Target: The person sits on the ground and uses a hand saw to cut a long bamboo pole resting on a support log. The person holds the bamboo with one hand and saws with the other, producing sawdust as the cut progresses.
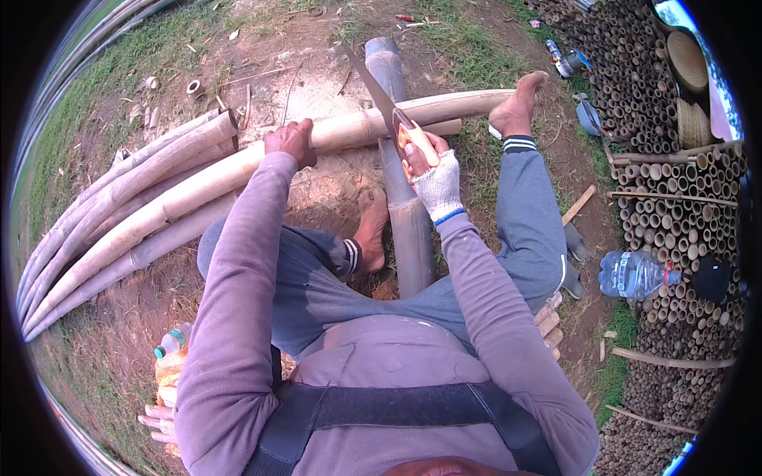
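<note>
Across the bamboo pole (238,163), the left hand (291,141) grips it while the gloved right hand (432,170) clutches a saw (389,107) (teeth seemingly hidden).

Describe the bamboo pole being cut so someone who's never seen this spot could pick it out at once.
Start at the bundle of long pale bamboo poles lying on the dirt to the person's left. One pole runs from it across a thick grey log toward the right foot. It alone is gripped by the bare left hand, with the saw in the gloved right hand set on it.
</note>
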`<state>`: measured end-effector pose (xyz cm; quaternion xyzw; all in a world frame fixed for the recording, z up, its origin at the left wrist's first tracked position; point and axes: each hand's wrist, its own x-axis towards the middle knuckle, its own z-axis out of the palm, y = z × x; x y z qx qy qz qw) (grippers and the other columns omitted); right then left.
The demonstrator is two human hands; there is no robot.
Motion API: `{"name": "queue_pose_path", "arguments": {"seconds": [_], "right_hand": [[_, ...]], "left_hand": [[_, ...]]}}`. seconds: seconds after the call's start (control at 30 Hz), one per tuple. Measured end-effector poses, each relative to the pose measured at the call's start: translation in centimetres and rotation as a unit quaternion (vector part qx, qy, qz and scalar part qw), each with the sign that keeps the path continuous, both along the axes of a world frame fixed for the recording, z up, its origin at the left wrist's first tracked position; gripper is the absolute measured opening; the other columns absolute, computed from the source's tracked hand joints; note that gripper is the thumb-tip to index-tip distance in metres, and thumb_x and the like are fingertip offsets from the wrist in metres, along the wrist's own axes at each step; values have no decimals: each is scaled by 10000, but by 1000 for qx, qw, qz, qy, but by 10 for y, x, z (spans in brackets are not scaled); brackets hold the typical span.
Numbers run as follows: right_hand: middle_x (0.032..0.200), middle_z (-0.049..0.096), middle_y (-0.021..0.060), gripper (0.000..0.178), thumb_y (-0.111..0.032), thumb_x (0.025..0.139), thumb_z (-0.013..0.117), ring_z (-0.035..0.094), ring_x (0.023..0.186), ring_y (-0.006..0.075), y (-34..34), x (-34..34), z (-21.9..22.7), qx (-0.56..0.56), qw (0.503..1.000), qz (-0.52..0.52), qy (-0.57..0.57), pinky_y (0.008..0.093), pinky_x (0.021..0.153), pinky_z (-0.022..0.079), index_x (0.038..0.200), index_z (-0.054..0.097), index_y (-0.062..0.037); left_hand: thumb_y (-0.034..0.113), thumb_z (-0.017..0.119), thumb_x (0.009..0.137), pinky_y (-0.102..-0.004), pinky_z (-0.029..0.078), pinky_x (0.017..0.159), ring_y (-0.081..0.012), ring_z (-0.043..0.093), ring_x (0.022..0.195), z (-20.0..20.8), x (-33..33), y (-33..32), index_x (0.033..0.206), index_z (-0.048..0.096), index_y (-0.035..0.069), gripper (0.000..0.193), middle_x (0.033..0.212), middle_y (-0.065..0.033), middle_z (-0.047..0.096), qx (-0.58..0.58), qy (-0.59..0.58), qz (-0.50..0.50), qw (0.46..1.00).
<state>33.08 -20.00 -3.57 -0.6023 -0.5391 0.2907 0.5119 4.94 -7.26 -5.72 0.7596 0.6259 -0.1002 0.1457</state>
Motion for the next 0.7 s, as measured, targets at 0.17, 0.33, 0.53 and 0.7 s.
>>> {"name": "queue_pose_path", "arguments": {"seconds": [0.17,0.33,0.53,0.7], "right_hand": [[1081,701,111,484,-284,999,810,665,933,151,-17,4,-8,-38,997,45,58,342,853,572,1291,601,40],[1005,735,145,405,-287,1032,756,711,880,206,0,-8,-2,20,1000,-20,-11,386,788,586,1247,636,35],[878,740,224,402,-377,1009,769,752,788,379,29,-14,56,10,988,-62,-141,454,709,574,1078,692,11],[781,659,122,289,-240,1016,767,630,670,210,-91,5,68,-7,993,-63,-101,373,652,512,1079,661,21]], "left_hand": [[336,883,767,-510,573,962,-384,725,1136,0,-5,-1,1234,617,141,572,1181,-162,728,24,-26,-9,999],[414,927,730,-522,563,972,-389,713,1153,-1,-3,3,1315,595,143,725,1182,-155,719,22,-1,-21,1000],[477,924,709,-507,578,933,-405,736,1087,-1,5,11,1350,583,138,801,1176,-180,746,3,-33,-29,999],[425,905,732,-502,587,895,-404,746,1047,5,17,20,1308,601,123,718,1159,-188,748,-9,-42,-67,997]]}}
